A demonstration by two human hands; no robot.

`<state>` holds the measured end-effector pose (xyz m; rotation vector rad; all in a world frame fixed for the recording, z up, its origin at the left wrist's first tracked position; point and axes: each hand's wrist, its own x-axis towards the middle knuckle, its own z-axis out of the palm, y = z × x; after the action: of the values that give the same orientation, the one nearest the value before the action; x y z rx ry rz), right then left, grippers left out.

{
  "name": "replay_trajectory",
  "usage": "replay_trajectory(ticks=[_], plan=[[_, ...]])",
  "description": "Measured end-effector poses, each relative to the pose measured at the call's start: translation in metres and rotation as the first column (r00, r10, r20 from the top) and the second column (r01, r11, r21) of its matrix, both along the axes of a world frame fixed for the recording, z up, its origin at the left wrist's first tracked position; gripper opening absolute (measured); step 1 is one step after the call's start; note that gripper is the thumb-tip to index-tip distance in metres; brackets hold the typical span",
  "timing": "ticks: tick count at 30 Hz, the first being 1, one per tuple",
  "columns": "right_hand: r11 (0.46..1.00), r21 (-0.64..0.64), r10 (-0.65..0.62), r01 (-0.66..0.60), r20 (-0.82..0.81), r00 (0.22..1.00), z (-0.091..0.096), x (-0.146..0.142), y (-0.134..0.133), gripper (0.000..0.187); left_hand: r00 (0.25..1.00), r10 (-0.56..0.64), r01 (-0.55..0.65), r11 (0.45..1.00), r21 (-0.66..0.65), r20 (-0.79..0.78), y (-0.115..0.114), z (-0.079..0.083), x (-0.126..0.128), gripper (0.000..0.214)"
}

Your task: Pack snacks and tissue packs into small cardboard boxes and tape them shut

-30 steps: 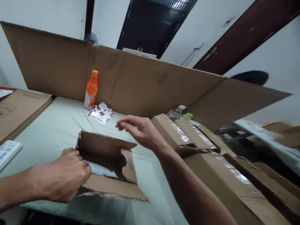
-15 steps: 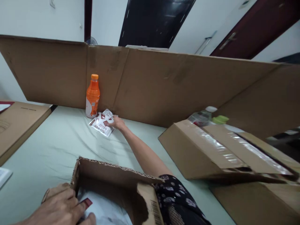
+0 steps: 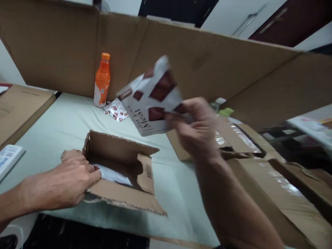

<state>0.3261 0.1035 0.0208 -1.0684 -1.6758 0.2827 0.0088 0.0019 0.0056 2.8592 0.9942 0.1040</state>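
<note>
My right hand [image 3: 197, 128] is closed on a white packet with dark red squares [image 3: 151, 98], held up in the air above the table, blurred by motion. My left hand [image 3: 68, 180] rests on the left edge of a small open cardboard box [image 3: 121, 155], fingers curled over its rim and touching white packets inside [image 3: 111, 174]. More of the same packets [image 3: 116, 110] lie on the pale green table [image 3: 64, 128] beside an orange drink bottle [image 3: 102, 80].
A long cardboard sheet [image 3: 181, 58] stands along the table's far side. Taped cardboard boxes [image 3: 238, 141] fill the right, with a clear bottle [image 3: 218, 103] behind them. A flat carton [image 3: 18, 110] and a white device [image 3: 9, 157] lie at the left.
My right hand reached to the packets by the orange bottle, took hold of one, and has drawn it back up toward me. My left hand stayed on the small box.
</note>
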Motion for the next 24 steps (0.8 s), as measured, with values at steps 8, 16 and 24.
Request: replay_trajectory(ticks=[8,16,24], plan=[[0.947,-0.004,0.289,-0.322,0.448,0.846,0.016,-0.034,-0.093,0.021,1.000,0.024,-0.024,1.000,-0.004,-0.016,-0.011,-0.006,-0.002,0.035],[0.908,-0.349,0.417,-0.230,0.713,0.564,-0.021,-0.063,-0.071,0.027,0.964,0.026,-0.079,0.978,0.193,0.265,-0.020,-0.004,-0.001,0.022],[0.889,-0.407,0.455,-0.210,0.734,0.503,-0.042,-0.067,-0.056,0.023,0.935,-0.013,-0.056,0.981,0.184,0.354,-0.014,-0.009,0.000,0.018]])
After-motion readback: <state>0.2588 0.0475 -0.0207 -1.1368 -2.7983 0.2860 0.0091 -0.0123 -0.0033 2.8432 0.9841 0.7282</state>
